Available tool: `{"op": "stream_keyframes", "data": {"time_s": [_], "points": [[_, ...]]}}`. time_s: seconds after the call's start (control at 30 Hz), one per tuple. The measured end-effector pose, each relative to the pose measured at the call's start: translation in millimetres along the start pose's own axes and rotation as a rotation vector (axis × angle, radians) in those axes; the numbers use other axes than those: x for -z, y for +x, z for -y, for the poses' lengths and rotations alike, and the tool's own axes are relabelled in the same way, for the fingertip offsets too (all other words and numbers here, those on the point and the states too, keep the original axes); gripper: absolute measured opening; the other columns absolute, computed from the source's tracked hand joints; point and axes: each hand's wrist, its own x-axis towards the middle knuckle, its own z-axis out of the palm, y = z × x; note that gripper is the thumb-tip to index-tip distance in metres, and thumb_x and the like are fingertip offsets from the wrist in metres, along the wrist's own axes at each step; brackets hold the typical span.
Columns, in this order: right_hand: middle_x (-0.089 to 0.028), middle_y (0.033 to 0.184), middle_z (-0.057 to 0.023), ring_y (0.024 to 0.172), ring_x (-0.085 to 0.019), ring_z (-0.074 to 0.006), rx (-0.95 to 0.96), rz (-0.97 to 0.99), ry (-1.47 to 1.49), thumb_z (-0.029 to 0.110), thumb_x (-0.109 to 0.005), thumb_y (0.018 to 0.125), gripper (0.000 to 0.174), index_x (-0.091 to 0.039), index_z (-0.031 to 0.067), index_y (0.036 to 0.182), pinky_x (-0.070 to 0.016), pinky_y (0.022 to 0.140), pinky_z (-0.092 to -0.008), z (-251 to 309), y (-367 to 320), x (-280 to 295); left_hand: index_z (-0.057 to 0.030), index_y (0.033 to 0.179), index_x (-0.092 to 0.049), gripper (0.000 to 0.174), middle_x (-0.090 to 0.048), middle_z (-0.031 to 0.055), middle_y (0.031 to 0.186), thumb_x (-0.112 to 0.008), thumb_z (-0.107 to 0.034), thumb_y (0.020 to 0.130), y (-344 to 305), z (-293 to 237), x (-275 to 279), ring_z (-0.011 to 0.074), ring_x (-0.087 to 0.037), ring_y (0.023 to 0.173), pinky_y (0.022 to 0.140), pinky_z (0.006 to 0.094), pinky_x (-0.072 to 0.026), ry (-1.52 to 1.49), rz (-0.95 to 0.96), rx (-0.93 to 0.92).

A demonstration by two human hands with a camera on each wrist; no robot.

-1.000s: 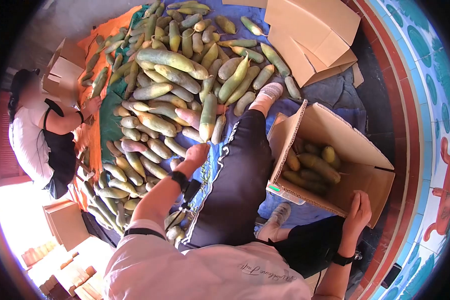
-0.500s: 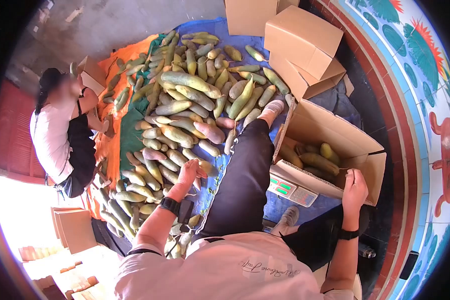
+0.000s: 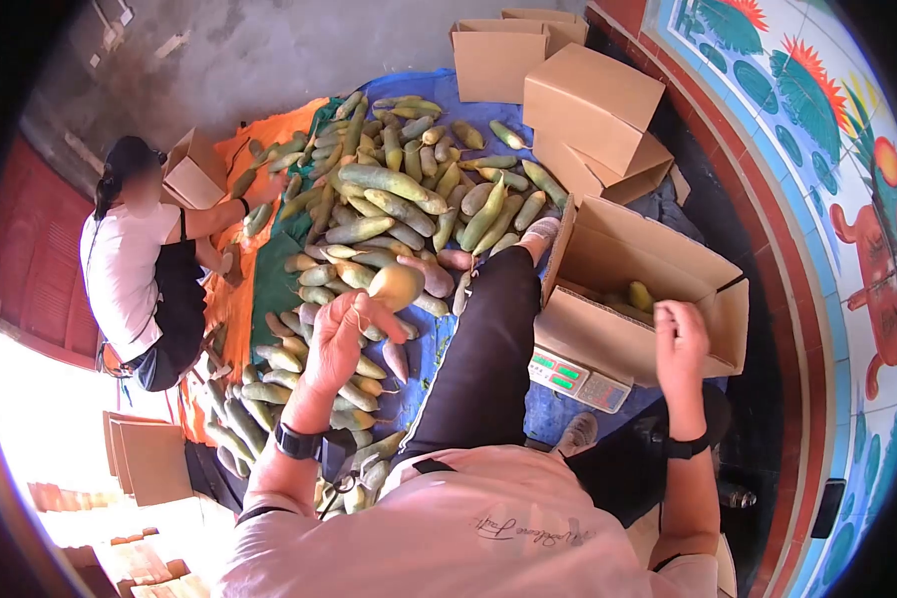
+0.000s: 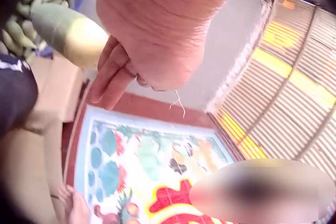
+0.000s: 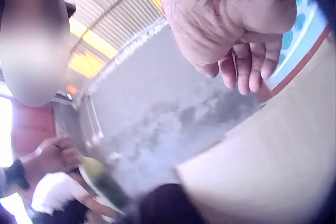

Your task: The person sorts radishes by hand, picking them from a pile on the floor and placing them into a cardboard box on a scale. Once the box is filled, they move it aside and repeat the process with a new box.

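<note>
My left hand (image 3: 344, 349) grips a thick green radish (image 3: 397, 287) by one end, raised over the heap. In the left wrist view the radish (image 4: 68, 35) is green with a pale yellowish end at the fingers, and a thin white root dangles below the hand. At the right, my right hand (image 3: 681, 344) hovers at the near rim of an open cardboard box (image 3: 593, 324), its fingers loosely bent and holding nothing. Inside the box a radish (image 3: 640, 296) shows; the near wall hides much of the rest.
A large heap of green radishes (image 3: 379, 209) covers blue, green and orange sheets. A digital scale (image 3: 578, 381) sits under the box's near side. More cardboard boxes (image 3: 593, 105) stand at the back right. Another person (image 3: 135, 264) works at the left. A tiled wall (image 3: 817, 179) borders the right side.
My left hand has lifted the radish from the heap and turned it toward me. The right hand stays by the box's near rim. The head view has tilted upward, showing more wall and boxes.
</note>
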Motion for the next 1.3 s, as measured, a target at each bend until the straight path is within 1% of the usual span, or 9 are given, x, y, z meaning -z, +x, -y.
{"op": "stream_keyframes", "data": {"time_s": [0.13,0.2,0.3,0.33,0.4,0.53,0.67,0.87,1.3], "points": [[-0.061,0.098,-0.0122,0.088,-0.059,-0.0182,-0.338,0.684,1.008,0.04,-0.039,0.095,0.046,-0.053,0.0001,0.114,-0.047,0.08,-0.0318,57.5,-8.1,-21.1,-0.0047,0.071,-0.062,0.047,-0.066,0.0076,0.072,-0.033,-0.032,0.095,14.6,-71.4,-39.1,0.0213,-0.064,0.072,0.079,0.0337,-0.0457,-0.094,0.345,-0.323],[-0.058,0.106,-0.0146,0.095,-0.058,-0.0207,-0.596,0.867,1.451,0.052,-0.027,0.094,0.065,-0.032,0.0011,0.133,-0.0471,0.083,-0.0331,89.4,-7.6,-27.5,-0.0069,0.071,-0.057,0.04,-0.066,0.0109,0.073,-0.039,-0.035,0.092,12.1,-90.6,-70.3,0.0266,-0.065,0.079,0.081,0.0426,-0.0462,-0.22,0.54,-0.425],[-0.053,0.113,-0.0145,0.1,-0.057,-0.0265,-0.625,0.859,1.721,0.054,-0.025,0.093,0.066,-0.007,0.0133,0.142,-0.05,0.081,-0.038,102.6,-1.4,-25.2,-0.0049,0.076,-0.052,0.018,-0.064,0.0113,0.084,-0.05,-0.018,0.088,3.5,-77.3,-115.6,0.0289,-0.062,0.077,0.073,0.0408,-0.0476,-0.079,0.786,-0.738],[-0.05,0.115,-0.0146,0.095,-0.059,-0.0292,-0.715,0.771,1.798,0.044,-0.036,0.095,0.062,-0.007,0.0168,0.142,-0.0511,0.079,-0.0392,100.2,-8.0,-25.8,-0.004,0.079,-0.054,0.014,-0.062,0.0112,0.084,-0.052,-0.015,0.087,1.1,-77.2,-125.0,0.0296,-0.061,0.077,0.071,0.0391,-0.047,0.067,0.852,-0.782],[-0.049,0.117,-0.0151,0.091,-0.06,-0.0308,-0.643,0.664,1.681,0.024,-0.051,0.09,0.069,-0.007,0.0157,0.142,-0.0509,0.079,-0.0402,80.7,-5.3,-26.7,-0.0034,0.082,-0.055,0.012,-0.061,0.0116,0.084,-0.052,-0.014,0.087,1.3,-63.6,-139.6,0.0303,-0.059,0.077,0.07,0.0386,-0.0459,0.086,0.982,-0.733],[-0.051,0.114,-0.0169,0.095,-0.059,-0.0294,-0.638,0.535,1.52,0.014,-0.055,0.08,0.074,-0.015,0.0112,0.142,-0.0492,0.082,-0.038,62.0,-0.8,-2.2,-0.0022,0.096,-0.058,0.016,-0.062,0.0112,0.086,-0.056,-0.014,0.085,7.4,-48.5,-145.4,0.0281,-0.059,0.082,0.074,0.0367,-0.0455,-0.041,1.125,-0.448],[-0.049,0.121,-0.0119,0.101,-0.056,-0.0263,-0.596,0.457,1.342,0.008,-0.062,0.071,0.078,-0.025,0.005,0.14,-0.0459,0.086,-0.0341,32.3,-1.7,8.8,-0.0026,0.121,-0.046,0.037,-0.065,0.0096,0.092,-0.058,-0.011,0.087,14.4,-21.3,-133.3,0.0186,-0.062,0.089,0.082,0.0323,-0.047,-0.088,0.895,-0.132],[-0.052,0.121,-0.0146,0.112,-0.052,-0.0256,-0.08,0.317,0.376,0.006,-0.07,0.064,0.079,-0.034,0.0064,0.135,-0.0392,0.095,-0.0323,21.2,-3.9,23.3,-0.0007,0.115,-0.049,0.027,-0.064,0.009,0.089,-0.047,-0.018,0.094,24.6,20.5,-126.4,0.0147,-0.06,0.087,0.082,0.0296,-0.0468,-0.14,0.684,0.039],[-0.056,0.11,-0.0111,0.098,-0.054,-0.0275,0.439,0.156,-0.4,-0.001,-0.064,0.06,0.065,-0.049,0.0097,0.122,-0.0394,0.087,-0.039,14.1,21.1,34.5,0.0003,0.106,-0.052,0.025,-0.063,0.0105,0.087,-0.044,-0.02,0.095,30.2,77.7,-128.9,0.018,-0.061,0.085,0.081,0.0302,-0.0474,-0.376,0.521,0.294]]}}
